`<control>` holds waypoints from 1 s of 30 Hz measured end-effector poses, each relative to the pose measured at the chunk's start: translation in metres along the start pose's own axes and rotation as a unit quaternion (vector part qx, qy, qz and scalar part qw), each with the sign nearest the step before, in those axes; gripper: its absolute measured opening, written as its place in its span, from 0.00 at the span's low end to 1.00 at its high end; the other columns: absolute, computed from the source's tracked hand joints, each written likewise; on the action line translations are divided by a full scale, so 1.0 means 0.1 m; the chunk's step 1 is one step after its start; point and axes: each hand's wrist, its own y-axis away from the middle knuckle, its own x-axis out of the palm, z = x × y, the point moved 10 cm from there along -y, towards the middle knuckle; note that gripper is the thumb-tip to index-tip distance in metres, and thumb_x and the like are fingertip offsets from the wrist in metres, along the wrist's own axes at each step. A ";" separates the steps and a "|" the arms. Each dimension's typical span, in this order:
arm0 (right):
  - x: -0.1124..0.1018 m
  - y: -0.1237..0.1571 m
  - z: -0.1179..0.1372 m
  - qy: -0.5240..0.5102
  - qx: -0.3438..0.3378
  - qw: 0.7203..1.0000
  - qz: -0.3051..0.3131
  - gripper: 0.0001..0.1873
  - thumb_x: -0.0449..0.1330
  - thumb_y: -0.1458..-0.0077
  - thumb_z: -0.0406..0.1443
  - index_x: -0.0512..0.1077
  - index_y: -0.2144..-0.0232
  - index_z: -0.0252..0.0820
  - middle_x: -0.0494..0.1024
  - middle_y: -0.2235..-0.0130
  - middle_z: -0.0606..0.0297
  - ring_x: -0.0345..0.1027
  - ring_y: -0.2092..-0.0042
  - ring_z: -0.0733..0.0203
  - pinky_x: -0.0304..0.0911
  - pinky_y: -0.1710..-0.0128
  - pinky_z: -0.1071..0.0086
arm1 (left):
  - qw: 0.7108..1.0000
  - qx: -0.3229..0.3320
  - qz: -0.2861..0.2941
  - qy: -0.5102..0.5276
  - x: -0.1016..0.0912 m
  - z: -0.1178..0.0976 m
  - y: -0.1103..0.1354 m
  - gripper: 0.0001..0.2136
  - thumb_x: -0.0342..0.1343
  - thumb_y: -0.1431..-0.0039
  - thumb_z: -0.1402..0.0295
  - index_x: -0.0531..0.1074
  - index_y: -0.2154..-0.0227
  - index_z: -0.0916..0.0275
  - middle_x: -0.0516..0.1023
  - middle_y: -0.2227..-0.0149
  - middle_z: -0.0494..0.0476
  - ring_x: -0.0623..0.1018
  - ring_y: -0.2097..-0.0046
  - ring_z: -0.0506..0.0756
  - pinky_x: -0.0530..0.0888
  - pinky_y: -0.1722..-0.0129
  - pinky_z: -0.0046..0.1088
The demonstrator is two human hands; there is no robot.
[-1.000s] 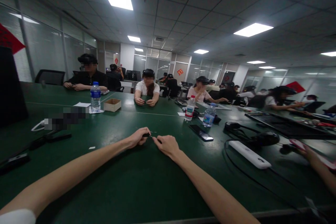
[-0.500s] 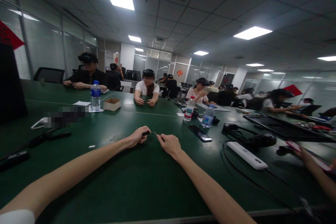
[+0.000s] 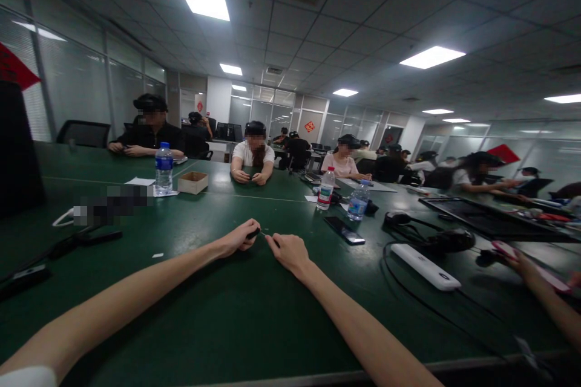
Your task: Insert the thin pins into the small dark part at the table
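Both my arms stretch out over the green table [image 3: 218, 314]. My left hand [image 3: 238, 236] is curled in a pinch round a small dark object [image 3: 253, 233] whose tip points right. My right hand [image 3: 288, 250] sits just beside it, fingers pressed together near a thin strand that runs between the two hands. What the right fingers hold is too small to make out. Both hands rest on or just above the tabletop.
A black phone [image 3: 344, 230], two water bottles [image 3: 325, 188], a white power strip [image 3: 424, 257] with cables and a dark headset [image 3: 447, 239] lie to the right. Another person's hand [image 3: 521, 260] reaches in at far right. A cardboard box [image 3: 193, 182] and several seated people are beyond.
The hands have stayed nearly still, pinched close together. The view has shifted slightly.
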 end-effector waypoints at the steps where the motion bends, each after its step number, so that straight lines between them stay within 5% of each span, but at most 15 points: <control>1: 0.00 0.00 0.00 -0.003 0.002 1.000 -0.001 0.33 0.33 0.37 0.51 0.72 0.68 0.42 0.77 0.69 0.61 0.69 0.71 0.66 0.56 0.71 0.75 | 1.000 0.001 -0.001 0.003 0.00 0.00 0.00 0.13 0.43 0.41 0.54 0.57 0.64 0.58 0.50 0.81 0.41 0.49 0.84 0.44 0.44 0.84 0.16; 13: 0.01 0.01 0.07 -0.017 -0.005 1.000 -0.005 0.31 0.34 0.37 0.50 0.73 0.68 0.41 0.77 0.69 0.61 0.69 0.72 0.66 0.57 0.72 0.75 | 0.998 0.018 -0.048 -0.035 -0.08 0.01 -0.02 0.13 0.44 0.42 0.53 0.56 0.67 0.59 0.52 0.83 0.41 0.51 0.84 0.45 0.46 0.85 0.16; 25: -0.05 0.01 0.14 0.002 -0.065 0.998 -0.026 0.31 0.35 0.37 0.49 0.73 0.71 0.40 0.76 0.71 0.62 0.67 0.73 0.68 0.52 0.73 0.76 | 0.999 0.037 -0.024 0.003 -0.03 -0.05 0.03 0.11 0.45 0.43 0.57 0.58 0.69 0.60 0.52 0.84 0.42 0.52 0.84 0.45 0.47 0.86 0.18; 30: -0.04 0.08 0.37 0.005 -0.153 0.988 -0.006 0.31 0.37 0.37 0.50 0.73 0.72 0.39 0.76 0.72 0.62 0.66 0.74 0.69 0.49 0.74 0.76 | 0.997 0.039 -0.064 0.009 -0.12 -0.07 0.01 0.12 0.46 0.44 0.56 0.59 0.70 0.61 0.53 0.84 0.42 0.53 0.85 0.45 0.48 0.86 0.18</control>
